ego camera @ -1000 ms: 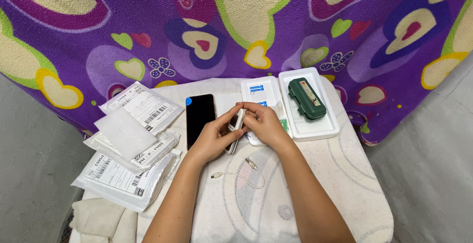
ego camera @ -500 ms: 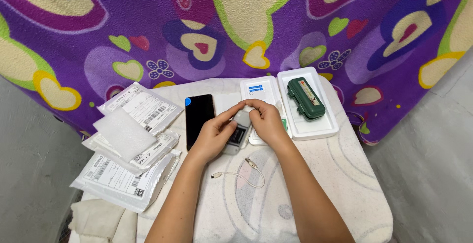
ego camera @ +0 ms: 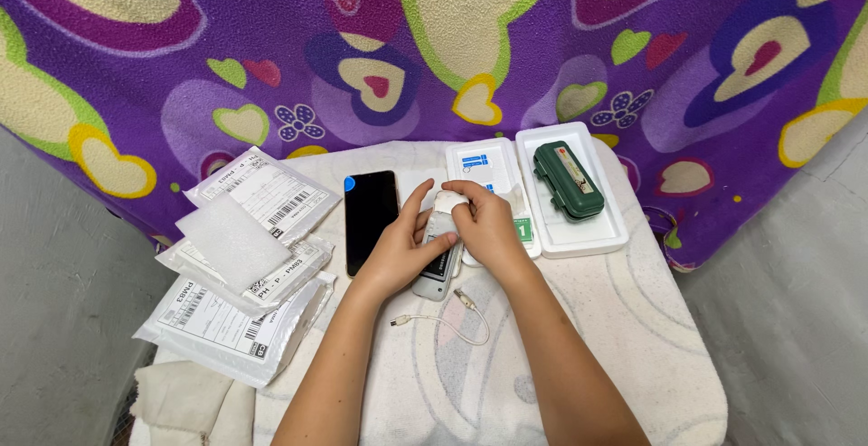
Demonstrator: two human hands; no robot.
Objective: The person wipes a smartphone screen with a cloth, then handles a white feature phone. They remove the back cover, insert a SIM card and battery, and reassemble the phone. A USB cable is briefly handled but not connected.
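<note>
Both hands are meeting over the middle of the table (ego camera: 633, 356), and between them is a small pale device (ego camera: 440, 252), flat and slim, its lower end resting on the cloth just beside the black phone (ego camera: 371, 220). The left hand (ego camera: 398, 252) is bracing it from the side, thumb lying along the front and fingers curled in narrow against the edge. The right hand (ego camera: 484, 225) is cupping over the top end, fingertips pressing something whitish there; what exactly that bit is, I cannot tell.

It is looking light and stiff, a hard smooth shell that would be slipping under a loose hold, so the long side edges seem the safest place to take it, not the glossy face. I would also be guessing it is fragile at the top where the pressing is going on.

Just below lies a short white cable (ego camera: 448, 318), loose and floppy. To the right sits a white tray (ego camera: 579, 238) holding a dark green case (ego camera: 568, 179); to the left, a stack of pale mailer bags (ego camera: 244, 265).
</note>
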